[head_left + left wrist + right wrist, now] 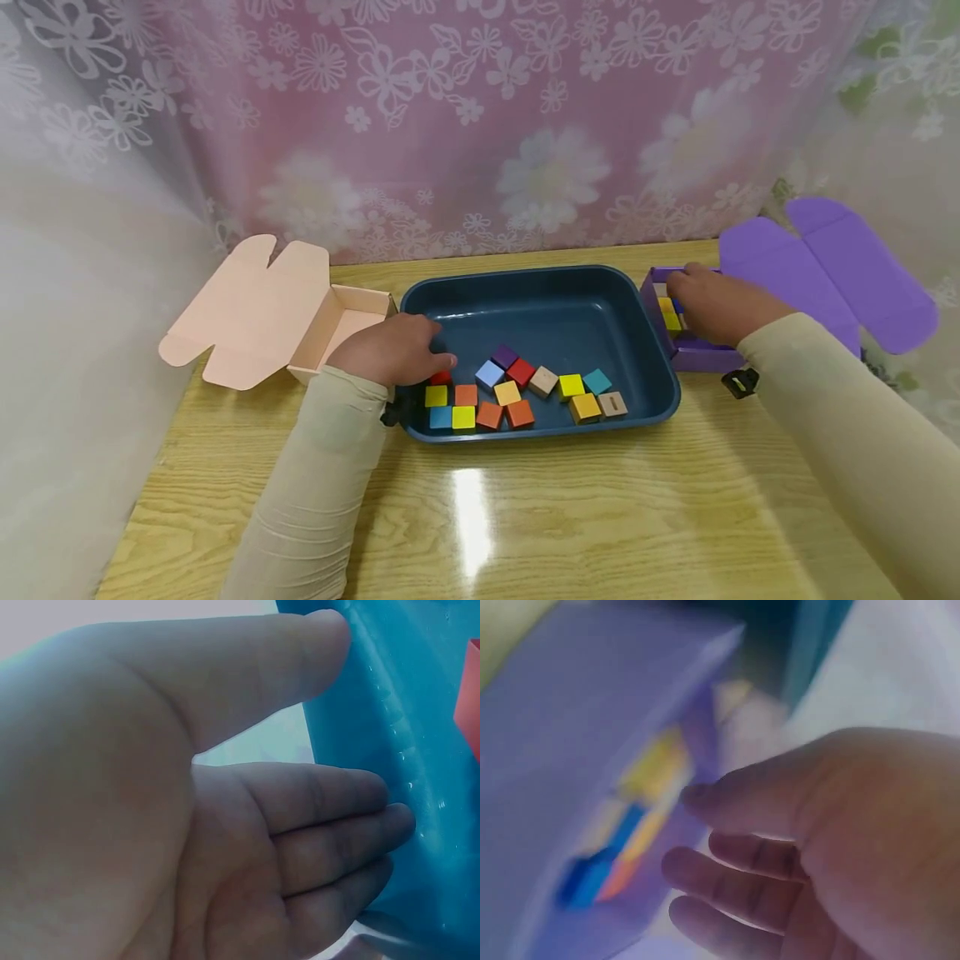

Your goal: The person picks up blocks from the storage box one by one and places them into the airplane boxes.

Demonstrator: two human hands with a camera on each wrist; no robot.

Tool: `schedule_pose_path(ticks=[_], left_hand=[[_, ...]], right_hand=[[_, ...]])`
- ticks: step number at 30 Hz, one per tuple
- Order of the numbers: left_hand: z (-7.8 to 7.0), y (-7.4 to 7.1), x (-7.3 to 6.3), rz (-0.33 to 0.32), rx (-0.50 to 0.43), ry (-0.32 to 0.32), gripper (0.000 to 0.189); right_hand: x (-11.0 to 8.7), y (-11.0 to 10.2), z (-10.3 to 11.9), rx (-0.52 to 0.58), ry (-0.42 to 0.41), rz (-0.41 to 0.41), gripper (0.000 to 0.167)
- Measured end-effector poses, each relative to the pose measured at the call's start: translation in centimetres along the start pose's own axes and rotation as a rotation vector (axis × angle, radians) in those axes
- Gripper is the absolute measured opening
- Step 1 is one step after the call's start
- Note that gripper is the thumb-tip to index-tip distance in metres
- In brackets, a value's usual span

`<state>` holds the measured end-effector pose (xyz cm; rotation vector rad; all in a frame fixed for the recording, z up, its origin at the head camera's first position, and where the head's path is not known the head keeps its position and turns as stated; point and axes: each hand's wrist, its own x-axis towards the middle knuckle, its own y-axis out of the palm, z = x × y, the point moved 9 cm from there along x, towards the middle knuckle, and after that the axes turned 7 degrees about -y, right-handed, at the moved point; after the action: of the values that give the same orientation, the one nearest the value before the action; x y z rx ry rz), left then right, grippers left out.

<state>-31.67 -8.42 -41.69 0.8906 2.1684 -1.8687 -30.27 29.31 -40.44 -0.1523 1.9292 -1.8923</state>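
My left hand (393, 348) reaches over the left rim of a dark blue tray (540, 296). Its thumb and fingers are stretched out with nothing between them in the left wrist view. A red cube (441, 377) lies just below the thumb, beside several colored wooden cubes in the tray's front half. At the purple box (705, 358), my right hand (720, 308) is over the opening and hides part of the inside. Yellow blocks (667, 315) show past its fingers. The right wrist view has its fingers loosely bent and empty, near blue blocks (592, 877) inside the box.
A peach cardboard box (318, 350) with its lid folded back stands left of the tray. The purple lid (832, 267) spreads out to the right. All rest on a wooden table (600, 517), with a pink floral curtain (450, 125) behind.
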Motion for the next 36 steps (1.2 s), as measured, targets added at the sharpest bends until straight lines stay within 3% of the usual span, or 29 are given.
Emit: schedule_pose_path(ticks=[4,8,12,16,21,26,30,36], left_hand=[[0.1,0.0,-0.1,-0.005,0.000,-0.003,0.058],[0.3,0.0,-0.1,-0.003,-0.002,-0.010,0.058],[0.2,-0.1,-0.1,0.006,-0.001,-0.010,0.056],[0.0,-0.2,-0.1,0.017,0.006,0.005,0.051],[-0.2,-0.3,0.0,0.008,0.020,0.016,0.047],[-0.1,-0.2,0.1,0.016,0.021,0.010,0.049],[-0.1,-0.1,0.2,0.024,0.020,0.004,0.053],[0.3,0.0,0.3,0.014,0.005,-0.024,0.057]], right_hand=[[1.2,-2.4,6.1,-0.045,-0.096,-0.054,0.018],[3.1,-2.8,12.8,-0.021,-0.193,-0.039,0.031],[5.6,-1.0,18.4,0.018,-0.305,0.066,0.038],[7.4,1.5,21.7,0.084,-0.406,0.204,0.042],[8.9,2.6,22.8,0.155,-0.452,0.278,0.038],[9.7,2.4,22.3,0.129,-0.421,0.252,0.035],[9.4,1.1,21.5,0.119,-0.400,0.153,0.029],[7.1,-3.3,18.5,0.175,-0.382,-0.063,0.024]])
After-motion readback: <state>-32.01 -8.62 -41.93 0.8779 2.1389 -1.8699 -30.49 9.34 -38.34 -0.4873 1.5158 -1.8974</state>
